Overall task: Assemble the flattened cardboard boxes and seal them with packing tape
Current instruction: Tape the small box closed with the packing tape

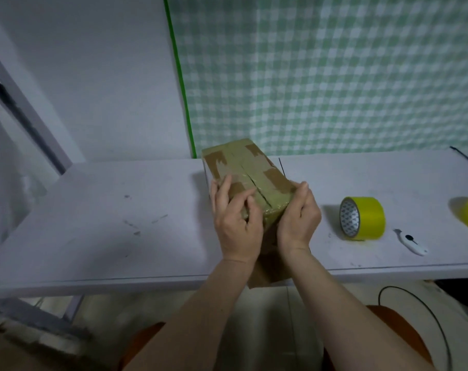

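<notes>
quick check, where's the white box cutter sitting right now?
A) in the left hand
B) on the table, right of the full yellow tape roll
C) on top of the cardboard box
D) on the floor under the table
B: the box cutter lies flat on the table, just right of the yellow tape roll, while both hands are on the cardboard box.

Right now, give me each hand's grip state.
Left hand: fingers curled on the cardboard box, holding its near end.
Right hand: grips the box's near right corner.
</notes>
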Action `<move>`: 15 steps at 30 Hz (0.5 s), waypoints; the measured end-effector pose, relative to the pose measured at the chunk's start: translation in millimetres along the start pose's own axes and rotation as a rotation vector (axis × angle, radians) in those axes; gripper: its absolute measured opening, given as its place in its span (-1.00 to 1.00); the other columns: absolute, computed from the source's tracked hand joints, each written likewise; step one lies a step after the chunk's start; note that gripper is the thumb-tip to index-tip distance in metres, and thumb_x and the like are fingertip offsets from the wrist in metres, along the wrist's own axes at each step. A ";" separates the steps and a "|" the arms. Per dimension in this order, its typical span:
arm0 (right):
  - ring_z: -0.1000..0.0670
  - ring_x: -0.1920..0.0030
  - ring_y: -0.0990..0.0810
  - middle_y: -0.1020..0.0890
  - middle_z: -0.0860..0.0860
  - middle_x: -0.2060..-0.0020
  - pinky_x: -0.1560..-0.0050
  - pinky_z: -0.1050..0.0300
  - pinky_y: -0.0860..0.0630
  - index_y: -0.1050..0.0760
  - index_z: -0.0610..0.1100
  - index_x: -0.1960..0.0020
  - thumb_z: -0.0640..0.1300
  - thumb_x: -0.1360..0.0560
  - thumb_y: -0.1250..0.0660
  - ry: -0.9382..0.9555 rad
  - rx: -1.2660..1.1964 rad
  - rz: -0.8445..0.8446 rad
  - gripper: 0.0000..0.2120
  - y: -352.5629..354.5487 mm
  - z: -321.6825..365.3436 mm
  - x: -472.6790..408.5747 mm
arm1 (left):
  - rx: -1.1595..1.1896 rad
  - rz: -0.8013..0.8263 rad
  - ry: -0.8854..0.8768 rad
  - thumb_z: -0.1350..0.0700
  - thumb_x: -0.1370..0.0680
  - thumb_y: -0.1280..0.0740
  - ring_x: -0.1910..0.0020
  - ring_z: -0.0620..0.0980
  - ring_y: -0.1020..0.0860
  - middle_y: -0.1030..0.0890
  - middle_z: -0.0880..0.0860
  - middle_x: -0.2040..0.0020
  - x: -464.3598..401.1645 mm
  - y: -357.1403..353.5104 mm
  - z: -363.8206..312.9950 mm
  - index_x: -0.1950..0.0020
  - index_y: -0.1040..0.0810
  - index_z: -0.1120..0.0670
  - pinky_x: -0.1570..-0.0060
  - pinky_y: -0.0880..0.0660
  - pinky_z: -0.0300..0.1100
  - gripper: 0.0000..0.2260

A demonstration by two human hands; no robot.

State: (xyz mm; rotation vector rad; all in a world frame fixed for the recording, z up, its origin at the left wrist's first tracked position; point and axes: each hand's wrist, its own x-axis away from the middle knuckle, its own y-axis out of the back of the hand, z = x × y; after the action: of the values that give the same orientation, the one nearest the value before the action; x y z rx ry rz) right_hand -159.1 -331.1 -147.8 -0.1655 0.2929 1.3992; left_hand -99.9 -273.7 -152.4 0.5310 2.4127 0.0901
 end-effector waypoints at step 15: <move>-0.07 -0.20 -0.49 -0.52 -0.10 -0.23 -0.24 0.01 -0.41 -0.37 -0.18 -0.35 0.02 -0.59 -0.20 -0.184 0.285 0.461 -0.59 68.3 -26.9 -7.3 | -0.352 0.271 -0.135 -0.18 -0.64 -0.01 -0.34 0.12 -0.40 -0.49 0.13 -0.35 -8.6 119.9 55.6 -0.37 -0.47 0.16 -0.35 -0.32 0.05 -0.47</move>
State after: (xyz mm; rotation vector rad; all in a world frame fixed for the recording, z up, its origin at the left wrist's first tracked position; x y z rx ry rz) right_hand -230.1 -334.3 -167.2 0.2822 0.3893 1.7952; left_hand -17.3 -171.3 -167.2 0.6701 2.1179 0.5651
